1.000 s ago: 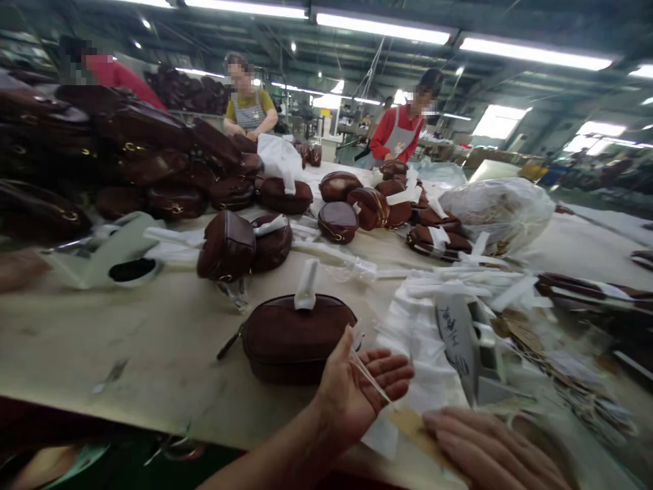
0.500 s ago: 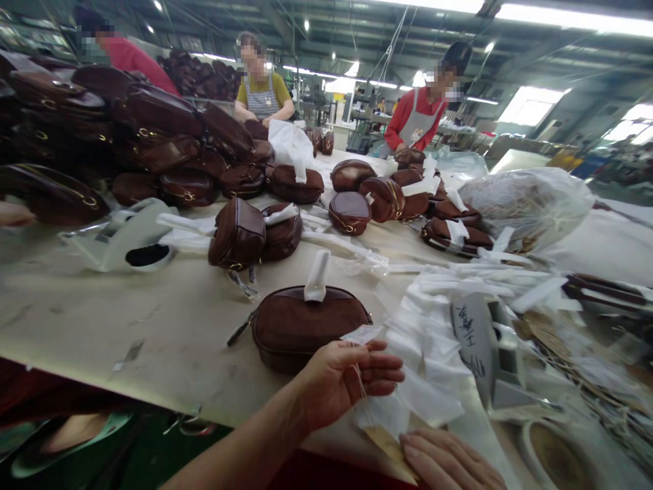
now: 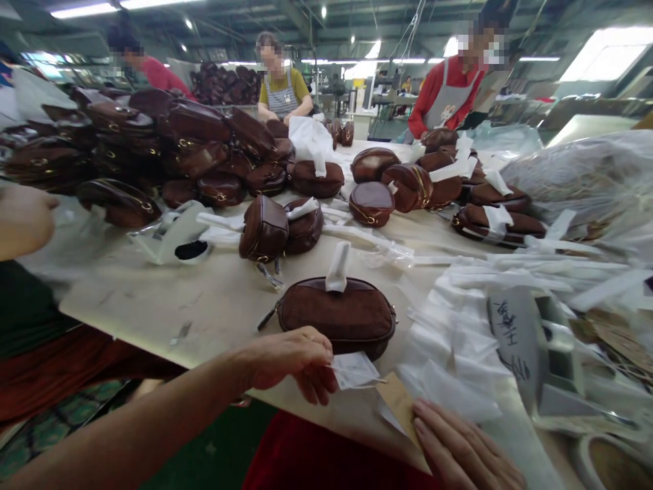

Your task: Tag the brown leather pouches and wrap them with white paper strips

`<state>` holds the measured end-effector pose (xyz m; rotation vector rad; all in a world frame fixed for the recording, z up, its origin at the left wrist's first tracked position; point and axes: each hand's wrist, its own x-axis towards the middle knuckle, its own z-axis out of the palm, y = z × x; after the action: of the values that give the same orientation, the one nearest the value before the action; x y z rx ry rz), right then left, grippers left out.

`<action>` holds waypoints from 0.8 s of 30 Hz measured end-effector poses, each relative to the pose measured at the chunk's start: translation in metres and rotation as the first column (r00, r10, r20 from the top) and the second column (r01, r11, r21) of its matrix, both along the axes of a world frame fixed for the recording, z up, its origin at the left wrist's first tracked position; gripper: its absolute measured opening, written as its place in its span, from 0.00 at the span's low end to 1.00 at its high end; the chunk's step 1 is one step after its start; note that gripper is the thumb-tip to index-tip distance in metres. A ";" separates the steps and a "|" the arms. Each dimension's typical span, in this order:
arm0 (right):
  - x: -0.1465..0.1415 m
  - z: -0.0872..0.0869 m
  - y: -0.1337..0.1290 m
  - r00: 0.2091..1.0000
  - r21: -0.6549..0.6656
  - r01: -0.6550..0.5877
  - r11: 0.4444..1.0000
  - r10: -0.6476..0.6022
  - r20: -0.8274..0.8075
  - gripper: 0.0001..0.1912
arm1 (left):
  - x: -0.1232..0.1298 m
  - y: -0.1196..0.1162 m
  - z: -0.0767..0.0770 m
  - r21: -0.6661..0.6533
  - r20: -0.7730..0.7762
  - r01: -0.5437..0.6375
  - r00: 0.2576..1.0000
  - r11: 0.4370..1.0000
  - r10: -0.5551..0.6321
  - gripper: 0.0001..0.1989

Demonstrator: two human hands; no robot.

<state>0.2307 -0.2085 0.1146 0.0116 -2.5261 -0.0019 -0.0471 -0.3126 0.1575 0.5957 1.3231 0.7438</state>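
Observation:
My left hand (image 3: 300,364) is closed with its fingers curled, pinching a small translucent white sheet (image 3: 356,371) by its left end. My right hand (image 3: 464,442) grips a flat tan cardboard tag (image 3: 399,406) by its lower right edge; the thumb is hidden. A thin string runs from the tag's top toward the sheet. Just beyond both hands, a dark brown oval zip bag (image 3: 339,316) stands on the table. A strip of white paper (image 3: 337,267) sticks up from its top, and its zip pull hangs out at the left.
Two brown bags (image 3: 264,230) stand further back, before a large heap of bags (image 3: 198,126) at the left. Loose white paper (image 3: 459,320) and a grey tape dispenser (image 3: 515,333) lie right. Co-workers stand beyond the table (image 3: 137,299); another person's arm (image 3: 23,221) enters at left.
My left hand has moved left and down and turned from outstretched fingers to a pinch on the sheet. My right hand stays at the tag. The view has swung a little.

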 end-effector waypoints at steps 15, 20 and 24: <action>-0.016 -0.023 -0.009 0.946 -0.078 0.128 0.989 -0.145 -0.291 0.12 | 0.001 0.003 0.041 -0.036 -0.603 0.210 0.775 0.977 -0.189 0.19; -0.022 -0.016 -0.012 0.923 -0.160 0.121 0.980 -0.170 -0.346 0.11 | 0.000 0.012 0.040 0.304 -0.687 0.181 0.722 0.935 0.083 0.21; -0.024 -0.014 -0.013 0.921 -0.166 0.119 0.979 -0.171 -0.351 0.11 | 0.006 0.016 0.031 0.293 -0.476 0.010 0.869 0.956 0.137 0.20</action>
<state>0.2072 -0.2214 0.1003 -0.2152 -2.1436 0.1064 -0.0410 -0.2964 0.1883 1.0306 1.7248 0.8828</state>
